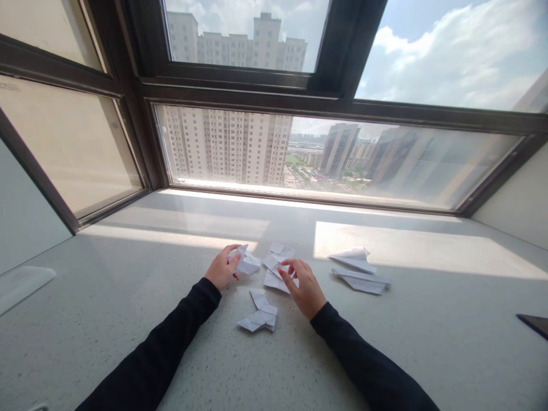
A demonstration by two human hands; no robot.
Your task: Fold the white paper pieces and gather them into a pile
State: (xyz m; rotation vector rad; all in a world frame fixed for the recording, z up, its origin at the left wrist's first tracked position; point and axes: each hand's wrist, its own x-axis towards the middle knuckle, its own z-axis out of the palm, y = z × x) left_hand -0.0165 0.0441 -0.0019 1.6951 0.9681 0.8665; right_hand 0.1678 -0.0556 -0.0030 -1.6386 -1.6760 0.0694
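Note:
My left hand (222,267) grips a folded white paper piece (247,262) just above the pale speckled ledge (128,319). My right hand (303,285) rests with fingertips on another folded white paper piece (274,268) lying in the middle. A third folded paper piece (260,314) lies on the ledge between my two forearms, untouched. Both arms wear black sleeves.
Two folded paper planes (359,271) lie one behind the other to the right of my right hand. A dark flat object (535,324) sits at the right edge. A dark-framed window (299,103) runs along the back of the ledge. A pale flat thing (21,285) lies far left.

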